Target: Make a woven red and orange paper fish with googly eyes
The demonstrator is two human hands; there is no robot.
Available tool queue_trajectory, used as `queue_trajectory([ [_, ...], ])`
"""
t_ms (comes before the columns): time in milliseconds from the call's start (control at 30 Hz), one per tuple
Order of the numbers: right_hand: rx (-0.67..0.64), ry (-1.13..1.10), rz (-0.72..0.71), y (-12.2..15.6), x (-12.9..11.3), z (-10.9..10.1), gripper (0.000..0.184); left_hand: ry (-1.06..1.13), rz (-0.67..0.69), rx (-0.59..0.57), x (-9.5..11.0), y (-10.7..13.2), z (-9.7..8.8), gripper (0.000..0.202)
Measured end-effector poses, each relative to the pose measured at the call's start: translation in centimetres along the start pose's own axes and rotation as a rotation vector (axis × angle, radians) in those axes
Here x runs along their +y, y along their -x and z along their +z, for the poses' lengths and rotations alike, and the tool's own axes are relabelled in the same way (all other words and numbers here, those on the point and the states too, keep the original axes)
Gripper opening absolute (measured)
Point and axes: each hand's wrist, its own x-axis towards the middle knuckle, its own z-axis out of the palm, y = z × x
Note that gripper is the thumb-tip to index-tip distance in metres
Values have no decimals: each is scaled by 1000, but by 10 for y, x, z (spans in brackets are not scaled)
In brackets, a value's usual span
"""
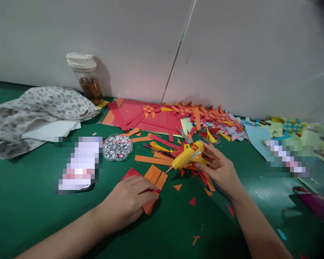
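My right hand (216, 163) is wrapped round a yellow hot glue gun (187, 154), its metal nozzle pointing down and to the left. Under that nozzle lie orange paper strips (155, 176) crossed with red paper (131, 172). My left hand (136, 196) grips these strips from the left, thumb and fingers closed on them at the table. Behind the glue gun are scissors (186, 136), partly covered by it. A yellow tassel (159, 147) lies among loose strips just left of the gun.
A clear flower-shaped box of googly eyes (118, 146) sits left of centre. Woven paper fish (205, 113) are piled along the wall. A lidded cup of tea (88, 81) stands behind a patterned cloth (43, 108). Blurred phone-like screens lie either side; paper scraps dot the green table (124, 241).
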Motion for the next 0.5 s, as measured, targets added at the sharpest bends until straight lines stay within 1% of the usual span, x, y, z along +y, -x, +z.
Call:
queue_trajectory([
  [133, -47, 68, 6, 2, -1, 2, 62, -56, 55, 33, 0, 1, 0, 31],
  [267, -107, 57, 1, 4, -2, 6, 59, -175, 116, 29, 3, 1, -1, 26],
  [400, -173, 46, 39, 7, -2, 9, 59, -232, 119, 19, 4, 1, -4, 25],
  [500, -198, 62, 45, 8, -3, 11, 58, -250, 114, 18, 4, 1, -4, 26],
])
